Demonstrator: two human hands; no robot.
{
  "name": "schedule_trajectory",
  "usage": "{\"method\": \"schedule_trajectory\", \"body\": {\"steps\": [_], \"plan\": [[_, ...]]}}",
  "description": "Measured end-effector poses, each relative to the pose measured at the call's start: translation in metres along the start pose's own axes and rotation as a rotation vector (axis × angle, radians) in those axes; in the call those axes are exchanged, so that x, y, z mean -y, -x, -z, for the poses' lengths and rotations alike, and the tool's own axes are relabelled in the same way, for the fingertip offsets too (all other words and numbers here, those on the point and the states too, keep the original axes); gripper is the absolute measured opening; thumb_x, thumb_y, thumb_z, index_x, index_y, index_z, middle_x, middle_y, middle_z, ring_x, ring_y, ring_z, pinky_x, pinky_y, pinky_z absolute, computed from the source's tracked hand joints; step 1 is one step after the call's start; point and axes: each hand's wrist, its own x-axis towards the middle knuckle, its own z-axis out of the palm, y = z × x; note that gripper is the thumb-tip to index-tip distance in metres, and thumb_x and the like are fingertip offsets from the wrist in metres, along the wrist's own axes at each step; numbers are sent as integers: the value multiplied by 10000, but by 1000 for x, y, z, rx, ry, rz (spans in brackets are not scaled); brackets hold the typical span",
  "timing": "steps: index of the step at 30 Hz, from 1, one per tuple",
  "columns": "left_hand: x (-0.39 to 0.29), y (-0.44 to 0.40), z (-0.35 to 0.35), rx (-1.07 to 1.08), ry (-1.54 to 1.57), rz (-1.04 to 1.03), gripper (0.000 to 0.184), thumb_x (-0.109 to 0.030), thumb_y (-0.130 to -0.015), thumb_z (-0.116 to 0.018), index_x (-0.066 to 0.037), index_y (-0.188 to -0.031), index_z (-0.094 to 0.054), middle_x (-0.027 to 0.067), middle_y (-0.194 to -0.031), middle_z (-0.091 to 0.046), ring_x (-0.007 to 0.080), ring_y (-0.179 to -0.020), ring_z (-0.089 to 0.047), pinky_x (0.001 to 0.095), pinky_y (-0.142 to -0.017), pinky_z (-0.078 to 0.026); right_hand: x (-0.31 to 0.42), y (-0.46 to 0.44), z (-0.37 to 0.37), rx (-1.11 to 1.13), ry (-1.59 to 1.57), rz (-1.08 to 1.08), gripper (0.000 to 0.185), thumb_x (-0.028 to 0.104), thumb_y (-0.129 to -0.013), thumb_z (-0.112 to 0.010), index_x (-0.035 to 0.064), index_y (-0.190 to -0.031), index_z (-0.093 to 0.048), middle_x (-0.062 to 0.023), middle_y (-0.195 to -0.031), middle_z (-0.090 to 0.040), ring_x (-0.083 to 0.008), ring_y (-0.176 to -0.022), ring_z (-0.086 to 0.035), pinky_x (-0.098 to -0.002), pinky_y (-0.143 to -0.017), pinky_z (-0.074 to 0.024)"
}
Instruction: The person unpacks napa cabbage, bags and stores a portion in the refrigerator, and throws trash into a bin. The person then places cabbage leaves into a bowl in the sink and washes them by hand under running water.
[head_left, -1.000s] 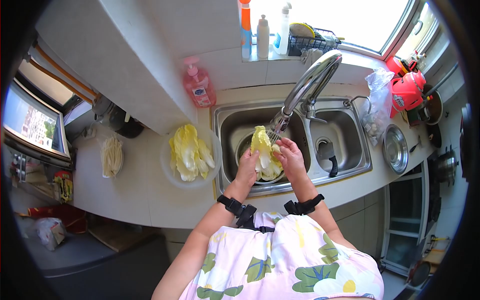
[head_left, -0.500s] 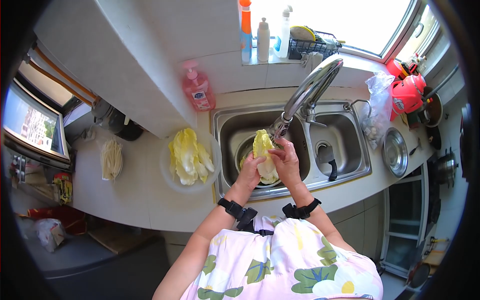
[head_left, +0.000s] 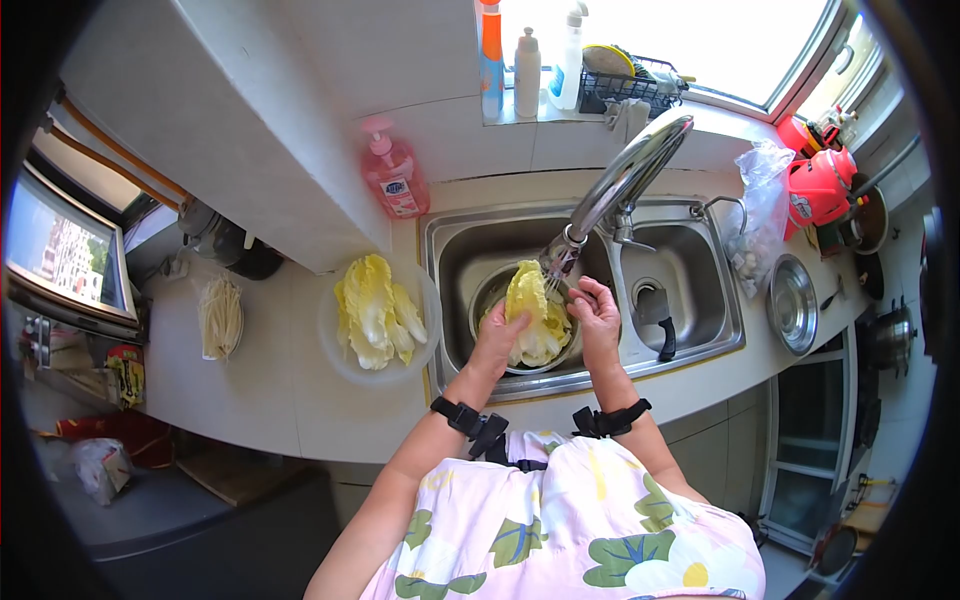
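Note:
Under the faucet (head_left: 632, 165) in the left basin, my left hand (head_left: 494, 338) grips a pale yellow-green napa cabbage leaf (head_left: 537, 310) by its left side, thumb across the front. Water runs from the faucet head onto the leaf. My right hand (head_left: 597, 315) is just right of the leaf, apart from it, fingers loosely bent and nothing visible in them. Below the leaf, a round metal bowl (head_left: 478, 300) stands in the basin, mostly covered by leaf and hands. More napa cabbage leaves (head_left: 372, 315) lie in a translucent bowl (head_left: 432, 335) left of the sink.
A cleaver (head_left: 656, 318) lies in the right basin. Enoki mushrooms (head_left: 221, 318) sit on the left counter. A pink soap bottle (head_left: 396, 178) stands behind the leaf bowl. To the right are a plastic bag (head_left: 757, 220), a metal basin (head_left: 791, 303) and a red jug (head_left: 818, 188).
My right hand has come off the leaf and moved slightly right. The leaf has turned in my left hand and shows more of its frilly yellow side.

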Motion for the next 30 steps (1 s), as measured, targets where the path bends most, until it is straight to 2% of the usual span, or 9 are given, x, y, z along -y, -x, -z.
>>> {"method": "schedule_trajectory", "body": {"steps": [2,4,7,8,11,20,22,25,30], "plan": [[8,-7,14,-14,-78,-63,313,-70,-871,-612,-22,-1173,-548,98,-1008,-655,171,-886,-652,283,-780,-521,-10,-3,6,-44,67,-11,291,10,-878,-568,36,-1167,-541,-31,-1069,-598,-116,-958,-595,-245,-764,-507],[25,-19,52,10,-1191,-191,285,-84,-867,-579,-21,-1145,-563,157,-871,-663,193,-785,-666,297,-719,-532,-29,-4,17,-43,142,-50,276,26,-875,-583,34,-1150,-552,-24,-1015,-608,-105,-907,-594,-240,-741,-504],[-4,6,34,-191,-930,56,286,-105,-856,-550,-23,-1130,-565,203,-783,-644,241,-660,-661,333,-643,-533,-45,-11,26,-71,208,-76,235,56,-861,-614,32,-1094,-587,-8,-880,-619,-78,-778,-579,-227,-675,-492],[5,-3,61,-93,-1163,-81,286,-117,-864,-527,-19,-1131,-562,207,-814,-652,283,-610,-659,382,-610,-532,-52,-7,36,-42,327,-113,231,62,-843,-613,29,-1072,-603,-39,-962,-600,-108,-814,-603,-245,-715,-495],[-11,-2,70,-201,-1229,-149,299,-120,-851,-529,-44,-1139,-541,261,-952,-629,440,-907,-596,497,-774,-476,-55,-12,40,24,531,-135,231,87,-807,-621,25,-1029,-627,-98,-1037,-579,-162,-831,-633,-282,-754,-506],[-117,34,97,-478,-1208,-378,414,-81,-869,-535,-33,-1275,-470,242,-1069,-607,402,-1007,-583,456,-853,-467,-66,-27,41,543,1149,-176,296,182,-773,-674,76,-1049,-649,-191,-1051,-581,-356,-969,-603,-405,-864,-483],[-126,43,116,-646,-1649,-343,451,-76,-841,-584,-32,-1275,-472,212,-1225,-534,382,-1154,-500,427,-964,-411,-80,-32,40,613,1168,-193,319,192,-776,-673,87,-1075,-643,-194,-1079,-580,-364,-1009,-584,-409,-883,-473],[-117,54,123,-743,-1773,-353,499,-71,-808,-625,-48,-1282,-473,183,-1312,-460,370,-1231,-426,424,-1027,-360,-106,-39,32,759,1231,-123,383,217,-782,-668,110,-1146,-612,-200,-1146,-567,-374,-1053,-563,-416,-898,-471],[-87,56,85,-584,-1634,-499,469,-86,-784,-654,-43,-1230,-518,178,-1276,-487,363,-1200,-452,428,-1018,-370,-150,-50,9,968,1445,-37,544,268,-786,-669,162,-1294,-509,-182,-1261,-520,-375,-1084,-555,-442,-882,-488]]}}
